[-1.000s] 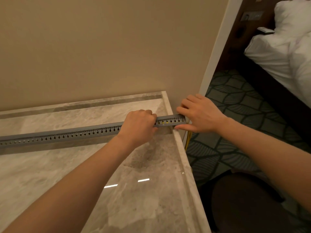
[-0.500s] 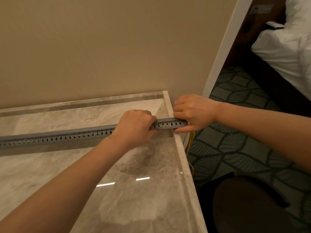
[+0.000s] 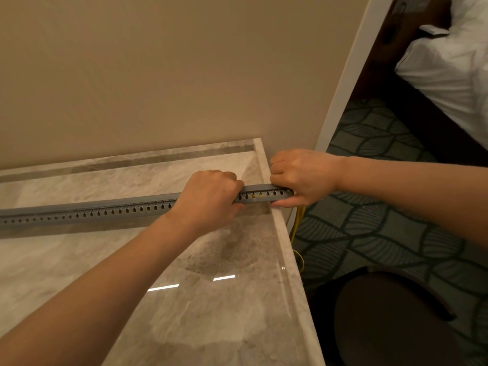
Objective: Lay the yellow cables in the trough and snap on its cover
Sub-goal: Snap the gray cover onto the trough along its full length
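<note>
A long grey slotted trough point(image 3: 92, 211) lies across the marble table point(image 3: 211, 313), from the left edge to the table's right rim, with its cover on top. Yellow shows through two slots near its right end. My left hand point(image 3: 208, 199) is curled over the trough, pressing on its top. My right hand point(image 3: 303, 175) grips the trough's right end at the table's edge, thumb under it. Yellow cables point(image 3: 298, 225) hang from that end down beside the table toward the floor.
A beige wall point(image 3: 158, 75) stands right behind the table. To the right are patterned carpet point(image 3: 369, 220), a white door frame point(image 3: 343, 75) and a bed with white linen point(image 3: 454, 62). A dark round stool point(image 3: 396, 320) sits below the table's right edge.
My right hand has gone from open fingers resting beside the trough's end to a fist closed around it. The left hand stays on the trough. The camera has shifted slightly.
</note>
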A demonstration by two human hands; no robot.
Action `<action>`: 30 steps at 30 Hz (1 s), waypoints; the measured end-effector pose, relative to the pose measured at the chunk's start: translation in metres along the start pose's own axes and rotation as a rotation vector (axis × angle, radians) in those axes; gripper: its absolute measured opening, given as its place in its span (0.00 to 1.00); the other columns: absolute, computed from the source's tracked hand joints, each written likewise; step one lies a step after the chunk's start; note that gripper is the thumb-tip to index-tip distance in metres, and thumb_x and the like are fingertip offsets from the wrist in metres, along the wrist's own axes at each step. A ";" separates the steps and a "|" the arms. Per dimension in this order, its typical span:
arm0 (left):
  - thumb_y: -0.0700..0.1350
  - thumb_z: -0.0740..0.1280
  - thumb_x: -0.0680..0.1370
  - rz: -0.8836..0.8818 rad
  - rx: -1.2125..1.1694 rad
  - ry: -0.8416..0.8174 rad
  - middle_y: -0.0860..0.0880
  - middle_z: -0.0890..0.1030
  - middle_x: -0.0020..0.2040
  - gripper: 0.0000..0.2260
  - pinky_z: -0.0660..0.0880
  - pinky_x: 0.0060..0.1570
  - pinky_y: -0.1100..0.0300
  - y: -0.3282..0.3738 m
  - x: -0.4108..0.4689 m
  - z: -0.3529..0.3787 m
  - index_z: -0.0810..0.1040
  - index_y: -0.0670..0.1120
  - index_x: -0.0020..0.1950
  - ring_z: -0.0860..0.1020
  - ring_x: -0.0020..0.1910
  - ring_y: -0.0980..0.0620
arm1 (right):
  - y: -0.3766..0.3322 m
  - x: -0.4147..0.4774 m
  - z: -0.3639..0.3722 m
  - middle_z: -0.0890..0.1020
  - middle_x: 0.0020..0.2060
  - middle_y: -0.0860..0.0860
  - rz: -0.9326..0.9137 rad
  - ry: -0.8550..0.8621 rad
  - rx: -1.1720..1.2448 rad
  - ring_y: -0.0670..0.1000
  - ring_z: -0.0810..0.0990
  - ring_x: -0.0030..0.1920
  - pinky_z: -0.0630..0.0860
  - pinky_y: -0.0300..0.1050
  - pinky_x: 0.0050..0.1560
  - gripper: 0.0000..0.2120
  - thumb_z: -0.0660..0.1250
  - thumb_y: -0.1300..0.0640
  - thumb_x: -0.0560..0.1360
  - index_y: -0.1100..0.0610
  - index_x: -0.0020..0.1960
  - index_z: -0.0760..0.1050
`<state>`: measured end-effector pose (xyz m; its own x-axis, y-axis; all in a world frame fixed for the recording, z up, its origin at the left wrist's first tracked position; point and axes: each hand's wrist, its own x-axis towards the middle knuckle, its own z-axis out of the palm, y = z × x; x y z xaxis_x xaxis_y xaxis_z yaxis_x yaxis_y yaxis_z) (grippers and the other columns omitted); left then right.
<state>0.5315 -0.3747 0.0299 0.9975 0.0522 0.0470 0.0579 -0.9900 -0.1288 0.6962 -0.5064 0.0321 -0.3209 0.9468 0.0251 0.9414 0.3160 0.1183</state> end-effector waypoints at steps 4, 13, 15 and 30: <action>0.52 0.59 0.78 0.021 0.027 0.009 0.50 0.77 0.43 0.11 0.63 0.34 0.57 0.001 -0.001 0.000 0.76 0.46 0.50 0.76 0.43 0.48 | 0.000 0.000 -0.003 0.78 0.29 0.56 -0.034 -0.031 -0.018 0.55 0.75 0.31 0.73 0.48 0.36 0.19 0.64 0.48 0.75 0.63 0.35 0.77; 0.51 0.61 0.76 -0.020 -0.018 0.056 0.50 0.76 0.41 0.10 0.62 0.32 0.58 0.000 0.001 0.005 0.76 0.46 0.48 0.73 0.37 0.49 | -0.006 0.001 -0.004 0.78 0.31 0.49 0.146 -0.160 -0.144 0.50 0.73 0.32 0.72 0.45 0.33 0.24 0.52 0.39 0.75 0.55 0.39 0.76; 0.51 0.61 0.76 -0.027 -0.013 0.033 0.51 0.75 0.41 0.10 0.62 0.31 0.58 0.000 0.002 0.006 0.76 0.47 0.48 0.70 0.35 0.50 | -0.011 0.002 -0.002 0.76 0.29 0.49 0.202 -0.195 -0.198 0.49 0.72 0.29 0.69 0.42 0.29 0.23 0.52 0.39 0.74 0.55 0.37 0.76; 0.45 0.61 0.77 0.014 0.076 -0.113 0.45 0.78 0.44 0.04 0.62 0.34 0.55 0.003 0.009 0.004 0.70 0.44 0.46 0.67 0.34 0.47 | -0.024 0.021 -0.016 0.66 0.24 0.49 0.307 -0.434 -0.237 0.45 0.63 0.24 0.57 0.37 0.22 0.13 0.64 0.60 0.71 0.56 0.29 0.68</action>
<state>0.5412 -0.3771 0.0259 0.9961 0.0572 -0.0670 0.0425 -0.9782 -0.2032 0.6654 -0.4950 0.0455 0.0826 0.9472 -0.3100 0.9195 0.0474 0.3901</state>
